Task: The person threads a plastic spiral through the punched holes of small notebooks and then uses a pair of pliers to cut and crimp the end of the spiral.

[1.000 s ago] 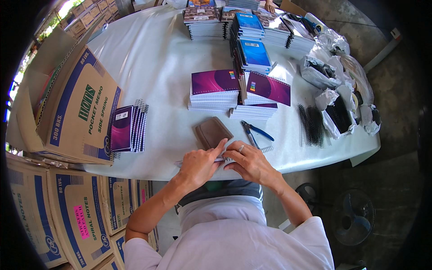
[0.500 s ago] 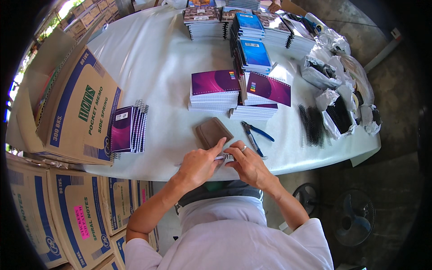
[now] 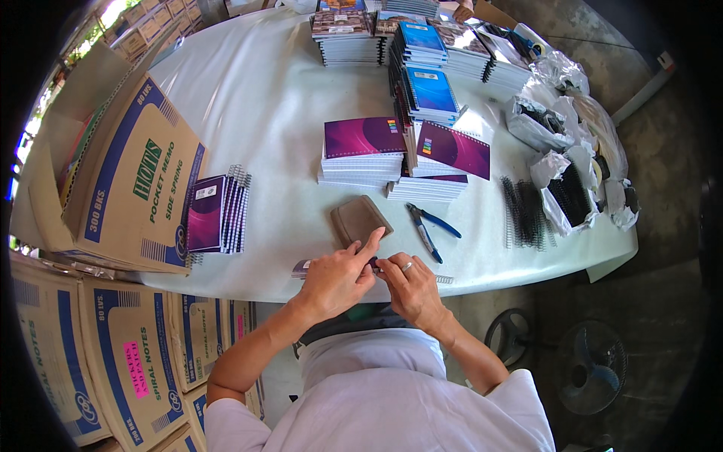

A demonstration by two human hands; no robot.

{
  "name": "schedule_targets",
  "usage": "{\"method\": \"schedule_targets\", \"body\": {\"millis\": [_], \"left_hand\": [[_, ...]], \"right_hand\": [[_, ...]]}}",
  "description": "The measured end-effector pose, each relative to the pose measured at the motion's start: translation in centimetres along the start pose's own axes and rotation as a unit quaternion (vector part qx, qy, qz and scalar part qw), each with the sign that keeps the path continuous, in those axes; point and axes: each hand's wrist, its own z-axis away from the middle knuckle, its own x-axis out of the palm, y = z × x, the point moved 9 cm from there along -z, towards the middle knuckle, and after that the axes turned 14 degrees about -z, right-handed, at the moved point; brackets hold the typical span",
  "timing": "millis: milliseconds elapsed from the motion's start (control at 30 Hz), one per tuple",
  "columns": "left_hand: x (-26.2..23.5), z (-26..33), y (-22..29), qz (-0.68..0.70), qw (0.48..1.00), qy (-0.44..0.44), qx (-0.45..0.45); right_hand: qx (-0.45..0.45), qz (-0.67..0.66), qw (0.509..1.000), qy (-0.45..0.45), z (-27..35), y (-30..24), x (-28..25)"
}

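Note:
At the table's near edge my left hand (image 3: 339, 279) grips a small notebook (image 3: 301, 267), its index finger stretched out toward a brown block (image 3: 355, 217). Only a bit of the notebook's purple cover shows past that hand; the rest is hidden. Close beside it, my right hand (image 3: 413, 290) has thumb and fingers pinched at the notebook's edge on a wire coil (image 3: 444, 279), whose end sticks out to the right. The brown block lies just beyond my left fingers. Blue-handled pliers (image 3: 431, 232) rest with handles spread, beyond my right hand.
Purple notebooks (image 3: 365, 139) stand in stacks ahead, with blue notebooks (image 3: 431, 90) behind. Loose black coils (image 3: 521, 211) and bags of coils (image 3: 568, 192) lie on the right. A large carton (image 3: 143, 181) and finished-looking spiral notebooks (image 3: 207, 215) are at left. Another person's hand (image 3: 463, 11) shows at the far edge.
My hands have turned the notebook a little, so its purple cover shows left of my left hand. The coil end now shows more clearly beyond my right hand, which has lowered slightly.

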Motion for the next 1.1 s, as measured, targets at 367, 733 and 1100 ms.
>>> {"method": "schedule_targets", "body": {"millis": [367,733,1100], "left_hand": [[0.3,1.2,1.2,-0.128,0.971,-0.012,0.203],[-1.7,1.4,-3.3,-0.132,0.989,0.06,-0.003],[-1.2,0.1,-3.7,-0.16,0.987,-0.004,0.014]], "right_hand": [[-0.039,-0.049,0.959,-0.277,-7.0,6.0,1.7],[0.074,-0.362,0.858,-0.358,-7.1,6.8,-1.0],[0.074,-0.289,0.897,-0.326,-7.3,6.9,0.8]]}}
